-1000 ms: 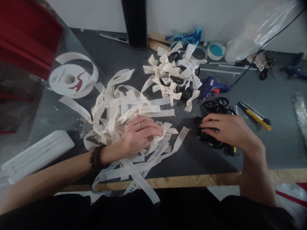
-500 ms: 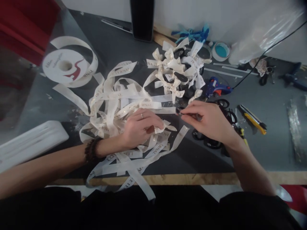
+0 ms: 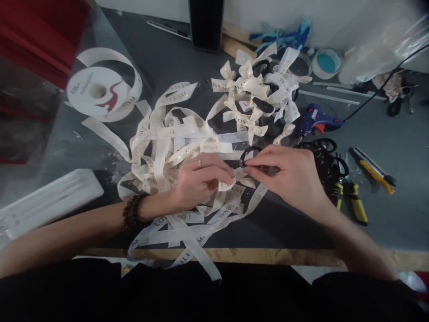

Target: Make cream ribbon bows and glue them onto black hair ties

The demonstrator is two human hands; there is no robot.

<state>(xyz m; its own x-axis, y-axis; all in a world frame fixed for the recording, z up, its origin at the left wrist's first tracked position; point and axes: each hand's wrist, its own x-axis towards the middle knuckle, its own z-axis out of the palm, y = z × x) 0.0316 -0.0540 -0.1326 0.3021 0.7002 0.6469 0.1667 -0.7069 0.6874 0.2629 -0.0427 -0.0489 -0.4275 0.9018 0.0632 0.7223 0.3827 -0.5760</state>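
Observation:
My left hand (image 3: pixel 200 181) rests on a heap of cream printed ribbon strips (image 3: pixel 167 147), its fingers pinched shut on a small ribbon bow (image 3: pixel 231 181). My right hand (image 3: pixel 290 176) is closed on a black elastic hair tie (image 3: pixel 248 154), holding it right beside the bow. The fingertips of both hands nearly touch. A pile of finished ribbon bows on black ties (image 3: pixel 259 96) lies farther back on the dark table.
A ribbon spool (image 3: pixel 100 91) sits at the back left and a white tray (image 3: pixel 47 201) at the near left. To the right lie a blue glue gun (image 3: pixel 317 123), loose black ties (image 3: pixel 326 150), yellow-handled pliers (image 3: pixel 350 203) and a utility knife (image 3: pixel 372 165). The wooden table edge (image 3: pixel 268 256) runs close to me.
My right hand picked a black hair tie from the pile on the right and carried it left to the bow in my left hand. The view shifted slightly.

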